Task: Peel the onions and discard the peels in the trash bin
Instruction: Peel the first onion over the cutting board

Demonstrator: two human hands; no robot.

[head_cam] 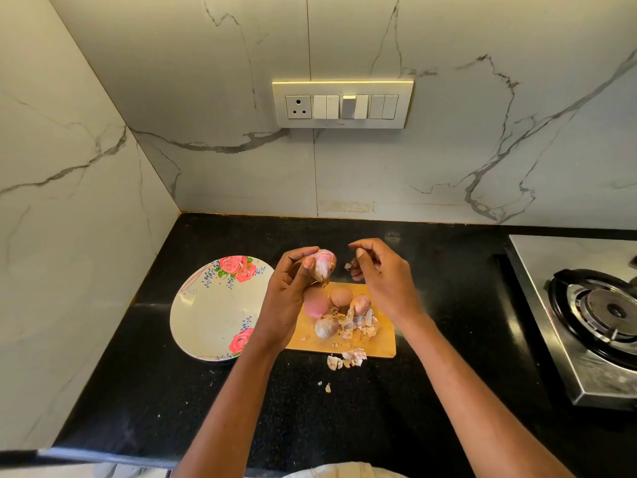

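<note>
My left hand [287,288] grips a pinkish onion [324,264] above the wooden cutting board [382,341], with papery skin hanging from its underside. My right hand [379,270] hovers just right of it and pinches a small scrap of peel [351,264] between thumb and fingers. On the board lie a peeled pink onion [315,305], a brown-skinned onion [341,296], and two partly skinned ones [361,304] [326,326]. Loose peels [362,326] are piled on the board, and more peels [346,358] lie on the counter in front of it.
A floral plate [213,312] sits left of the board on the black counter [172,391]. A steel gas stove [593,312] stands at the right. Marble walls close the back and left; a switch panel [343,104] is on the back wall. No trash bin is in view.
</note>
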